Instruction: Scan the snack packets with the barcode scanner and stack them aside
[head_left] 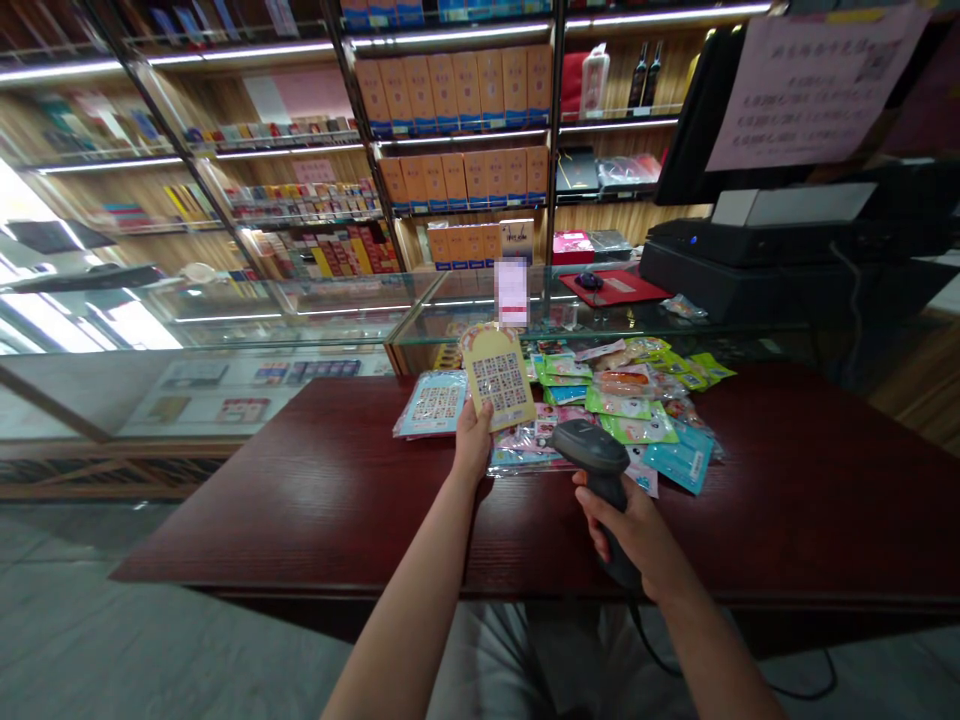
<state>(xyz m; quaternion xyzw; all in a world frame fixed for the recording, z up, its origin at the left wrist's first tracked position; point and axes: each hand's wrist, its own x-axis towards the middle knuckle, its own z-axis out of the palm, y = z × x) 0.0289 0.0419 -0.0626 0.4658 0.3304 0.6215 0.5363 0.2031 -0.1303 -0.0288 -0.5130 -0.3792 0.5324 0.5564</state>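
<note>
My left hand (pixel 474 437) grips the lower edge of a yellow card pack (pixel 496 378) printed with a grid of small pictures, tilted up above the table. In my right hand (pixel 628 525) is a dark grey barcode scanner (pixel 592 452), fingers wrapped round its handle and its head pointing left toward the pack. Just left of the yellow pack lies a stack of light blue packs (pixel 431 403) with similar grids. Beyond the scanner spreads a pile of snack packets (pixel 637 420) in green and clear wrappers, with a blue packet (pixel 681 456) at its near right.
The dark red wooden table (pixel 337 500) meets a glass display counter (pixel 315 310) behind it. A mouse (pixel 588 281) rests on a red mat (pixel 622 288). At the right stand a monitor (pixel 694 130) and black cash-register equipment (pixel 720 275). The scanner's cable (pixel 652 645) hangs over the table's front edge.
</note>
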